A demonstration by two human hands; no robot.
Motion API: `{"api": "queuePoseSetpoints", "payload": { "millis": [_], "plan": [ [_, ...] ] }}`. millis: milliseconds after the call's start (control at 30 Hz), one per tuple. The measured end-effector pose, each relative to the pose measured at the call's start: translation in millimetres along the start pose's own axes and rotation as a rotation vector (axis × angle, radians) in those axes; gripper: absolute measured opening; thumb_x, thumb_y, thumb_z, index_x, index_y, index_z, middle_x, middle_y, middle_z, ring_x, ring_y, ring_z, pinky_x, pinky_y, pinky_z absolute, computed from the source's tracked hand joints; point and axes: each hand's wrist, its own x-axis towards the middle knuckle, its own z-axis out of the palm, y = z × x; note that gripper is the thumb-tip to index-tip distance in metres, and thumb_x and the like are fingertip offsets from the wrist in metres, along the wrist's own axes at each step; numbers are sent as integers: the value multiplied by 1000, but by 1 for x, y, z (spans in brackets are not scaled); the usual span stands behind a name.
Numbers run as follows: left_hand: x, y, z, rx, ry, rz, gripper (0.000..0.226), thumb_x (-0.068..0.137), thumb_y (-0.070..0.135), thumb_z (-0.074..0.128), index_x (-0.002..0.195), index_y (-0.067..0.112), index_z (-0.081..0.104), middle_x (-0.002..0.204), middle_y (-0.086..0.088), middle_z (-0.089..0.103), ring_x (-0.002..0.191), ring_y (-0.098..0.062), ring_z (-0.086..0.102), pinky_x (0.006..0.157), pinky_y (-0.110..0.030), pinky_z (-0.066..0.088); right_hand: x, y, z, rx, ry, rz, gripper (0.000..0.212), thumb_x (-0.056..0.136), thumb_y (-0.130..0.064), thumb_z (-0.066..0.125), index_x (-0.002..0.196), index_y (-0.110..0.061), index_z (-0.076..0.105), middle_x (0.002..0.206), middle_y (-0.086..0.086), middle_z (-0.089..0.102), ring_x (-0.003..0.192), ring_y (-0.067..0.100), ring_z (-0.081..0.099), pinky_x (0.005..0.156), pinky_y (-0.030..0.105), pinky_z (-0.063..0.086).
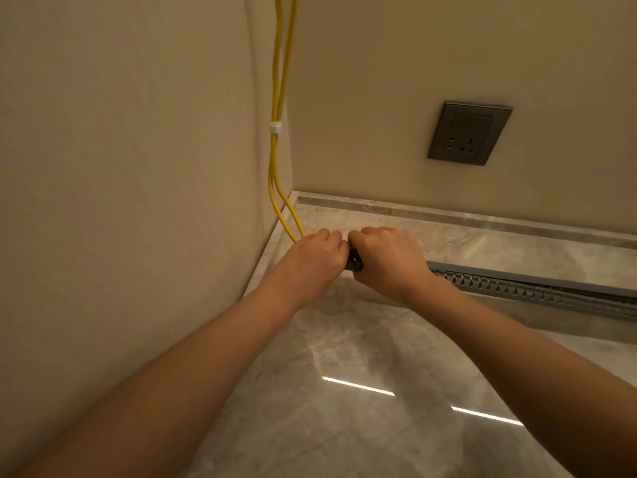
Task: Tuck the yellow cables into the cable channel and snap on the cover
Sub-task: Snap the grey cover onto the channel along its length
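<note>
Your left hand [315, 258] has its fingers curled around the yellow cables [277, 98], which hang down the wall corner, pass through a white clip [274, 128] and drop towards the floor [344, 391], ending in that hand. Your right hand [387, 258] sits right against the left. Its fingers are wrapped around the dark left end of the cable channel [517, 288], which lies on the floor with its slotted side showing and stretches away to the right, below a grey wall socket [468, 132].
</note>
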Motion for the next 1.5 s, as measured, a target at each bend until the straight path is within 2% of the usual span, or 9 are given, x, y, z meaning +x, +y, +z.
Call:
{"api": "queuePoseSetpoints", "payload": {
  "millis": [67,167,400,600,767,933,1067,1333,1500],
  "plan": [
    [5,0,4,-28,-68,-43,21,86,-1,48,105,7,53,98,-9,57,90,-21,54,61,-26,30,3,1,-2,0,-5,1,14,76,-10,56,73,-17,44,64,0,48,54,21,35,45,25,12],
    [9,-1,5,-4,-112,-28,24,89,-1,42,111,7,50,104,-11,56,95,-23,52,63,-29,30,5,2,0,-10,-35,-2,13,75,-11,56,74,-18,45,64,-2,46,55,21,36,46,25,13],
    [11,-2,4,-4,-162,12,22,89,3,45,109,5,55,102,-12,58,92,-24,55,62,-29,30,5,2,2,-22,-66,-11,18,74,-11,55,71,-20,40,63,-3,41,53,21,34,45,25,9],
    [12,-2,7,-17,-183,34,21,89,2,44,105,5,58,101,-13,61,92,-26,56,69,-33,41,6,1,4,-11,-92,-16,16,75,-12,54,69,-20,41,63,-3,46,53,20,35,49,27,17],
    [13,-5,10,2,-166,57,19,90,3,44,102,7,58,100,-11,61,90,-24,57,63,-31,35,5,1,6,-20,-88,-25,14,79,-12,51,72,-21,43,67,-3,48,55,19,37,45,25,11],
    [13,-11,15,-47,-102,-1,18,92,10,44,108,10,53,102,-7,58,93,-23,55,62,-30,33,2,3,8,3,45,-31,3,74,-10,60,74,-13,60,66,3,61,54,23,47,48,26,22],
    [10,-12,21,-45,-76,15,18,96,14,40,109,11,51,102,-7,59,90,-23,57,65,-32,41,-7,0,6,-7,136,-43,14,59,-6,74,65,-11,63,54,4,58,46,25,54,40,19,20],
    [9,-20,30,-28,-113,-17,17,92,13,44,104,11,57,97,-6,62,86,-23,59,64,-33,43,-34,29,13,-57,76,44,14,82,-12,56,92,-15,65,80,2,65,74,24,58,48,27,32],
    [5,-17,31,-12,-119,-10,18,89,13,46,102,12,57,93,-6,62,80,-22,60,58,-31,39,-40,32,16,6,65,33,15,80,-14,58,91,-12,68,79,4,67,71,25,60,51,30,44]
  ]
}}
